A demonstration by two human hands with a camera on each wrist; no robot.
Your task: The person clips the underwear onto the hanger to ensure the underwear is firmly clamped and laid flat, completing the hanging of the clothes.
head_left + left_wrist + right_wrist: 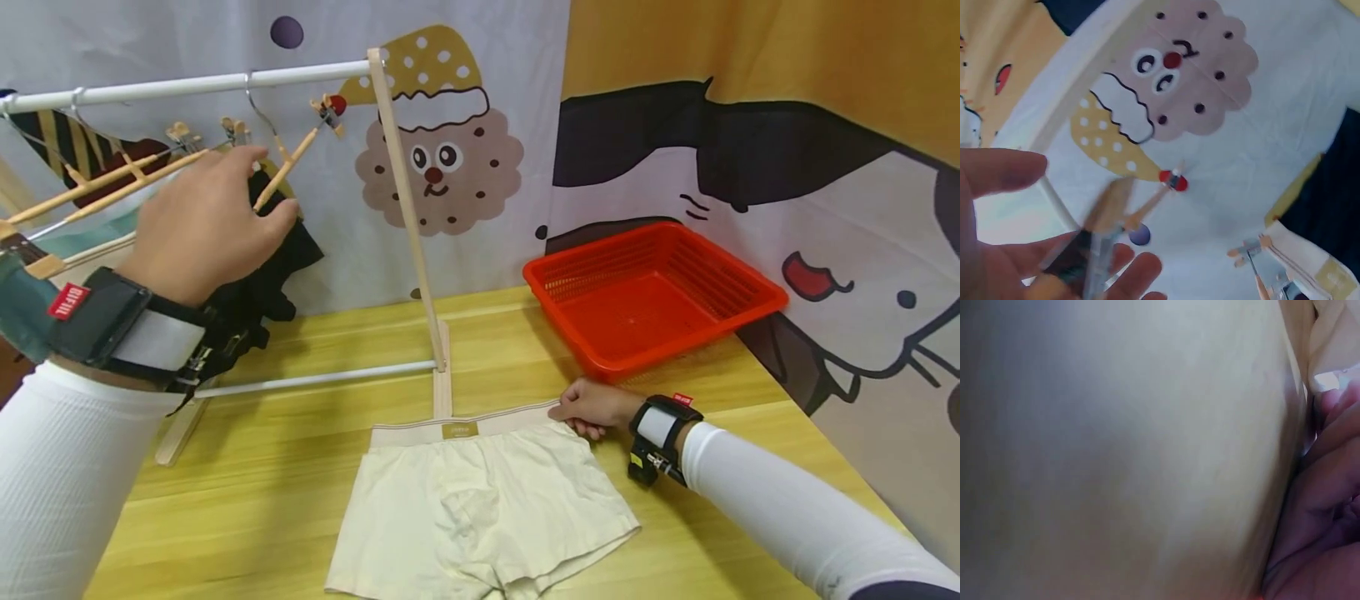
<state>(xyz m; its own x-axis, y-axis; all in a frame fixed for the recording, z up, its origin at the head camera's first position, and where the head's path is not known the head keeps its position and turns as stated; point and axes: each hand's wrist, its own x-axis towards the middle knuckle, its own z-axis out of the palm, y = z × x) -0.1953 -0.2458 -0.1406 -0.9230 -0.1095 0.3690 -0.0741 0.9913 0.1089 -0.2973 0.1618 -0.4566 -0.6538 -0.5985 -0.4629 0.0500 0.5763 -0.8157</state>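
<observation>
The right hand [592,408] pinches the waistband corner of the cream boxer shorts [480,508], which lie flat on the table [262,492], front up, just in front of the foot of the drying rack [405,200]. The left hand [206,225] is raised to the rack's white rail [187,86]; its fingers [273,218] curl round a wooden clip hanger [288,167] hooked there, beside further hangers and a black garment [273,267].

Risks, as judged: the hanger's hook may catch on the rail or on a neighbouring hanger when it is drawn off, tugging the light rack or dislodging the black garment. A single-corner pinch may let the shorts bunch, fold or slip free if lifted. The right wrist view is blurred, so the firmness of that pinch cannot be confirmed.

The shorts are pale cream and soft, with a banded waistband bearing a small tan label at centre; faint creases cross the front, and the leg hems reach the table's near edge. A red basket [652,292] stands behind the right hand.
</observation>
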